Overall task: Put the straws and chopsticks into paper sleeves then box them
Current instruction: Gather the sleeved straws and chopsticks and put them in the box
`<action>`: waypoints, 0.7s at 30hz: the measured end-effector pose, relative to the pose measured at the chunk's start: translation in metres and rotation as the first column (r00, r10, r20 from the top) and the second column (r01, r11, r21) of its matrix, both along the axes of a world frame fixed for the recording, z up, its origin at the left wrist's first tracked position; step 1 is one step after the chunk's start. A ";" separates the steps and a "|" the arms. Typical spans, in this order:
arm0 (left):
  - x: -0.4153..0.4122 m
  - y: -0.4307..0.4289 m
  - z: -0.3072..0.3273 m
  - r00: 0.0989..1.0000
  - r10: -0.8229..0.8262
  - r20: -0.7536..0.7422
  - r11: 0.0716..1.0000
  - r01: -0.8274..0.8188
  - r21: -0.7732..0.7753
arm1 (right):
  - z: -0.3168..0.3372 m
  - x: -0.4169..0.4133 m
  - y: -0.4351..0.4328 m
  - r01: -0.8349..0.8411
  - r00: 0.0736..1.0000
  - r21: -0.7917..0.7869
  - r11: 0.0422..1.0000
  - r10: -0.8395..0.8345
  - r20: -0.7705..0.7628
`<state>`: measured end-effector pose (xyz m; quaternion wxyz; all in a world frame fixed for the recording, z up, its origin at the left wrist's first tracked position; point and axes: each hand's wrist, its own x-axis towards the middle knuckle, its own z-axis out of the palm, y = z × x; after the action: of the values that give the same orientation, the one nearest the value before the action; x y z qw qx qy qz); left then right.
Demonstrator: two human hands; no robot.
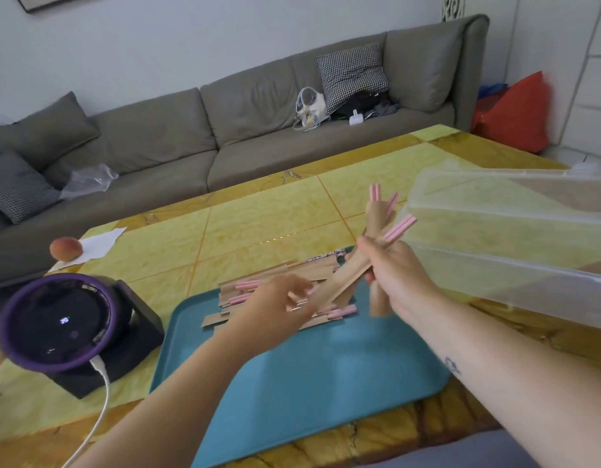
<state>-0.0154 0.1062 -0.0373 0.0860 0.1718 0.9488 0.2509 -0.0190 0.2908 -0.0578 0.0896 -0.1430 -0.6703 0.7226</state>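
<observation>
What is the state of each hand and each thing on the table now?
tray, flat on the table
pile, sleeved chopsticks lying on the tray's far end
chopstick bundle, sleeved, pink ends out, held raised
right hand, grips the chopstick bundle
left hand, fingers stretched over the pile, blurred
plastic box, no lid seen, beside the tray
round device, cable plugged in, small light on
peach, whole, on white paper

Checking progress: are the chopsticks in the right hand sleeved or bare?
Sleeved: paper covers the chopsticks in the right hand; pink ends protrude.
</observation>
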 end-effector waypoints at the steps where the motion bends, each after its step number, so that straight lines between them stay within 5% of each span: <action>1: -0.002 -0.007 -0.008 0.999 -0.024 -0.040 0.984 0.016 -0.176 | 0.002 0.000 0.004 0.005 0.999 0.077 0.997 -0.002 -0.033; 3: -0.002 -0.014 -0.019 0.991 -0.097 -0.089 0.914 0.053 -0.401 | 0.008 0.001 0.010 -0.009 0.996 0.227 0.974 0.030 -0.089; 7: -0.005 -0.016 -0.024 0.976 -0.153 -0.153 0.861 0.056 -0.505 | 0.012 0.002 0.014 -0.035 0.989 0.457 0.889 0.096 -0.113; 13: -0.005 -0.013 -0.032 0.921 -0.309 -0.239 0.715 0.060 -0.696 | 0.016 0.012 0.008 -0.082 0.960 0.587 0.805 0.221 -0.169; 16: -0.005 -0.021 -0.036 0.927 -0.270 -0.262 0.797 0.062 -0.601 | 0.016 0.016 0.003 -0.154 0.927 0.639 0.753 0.334 -0.170; 21: -0.003 -0.026 -0.024 0.959 0.086 -0.270 0.993 -0.105 -0.059 | 0.001 0.015 -0.006 -0.219 0.930 0.530 0.819 0.340 -0.142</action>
<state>-0.0180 0.0802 -0.0616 -0.0486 0.1549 0.9673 0.1948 -0.0042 0.2845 -0.0570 0.0931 0.0707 -0.8347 0.5381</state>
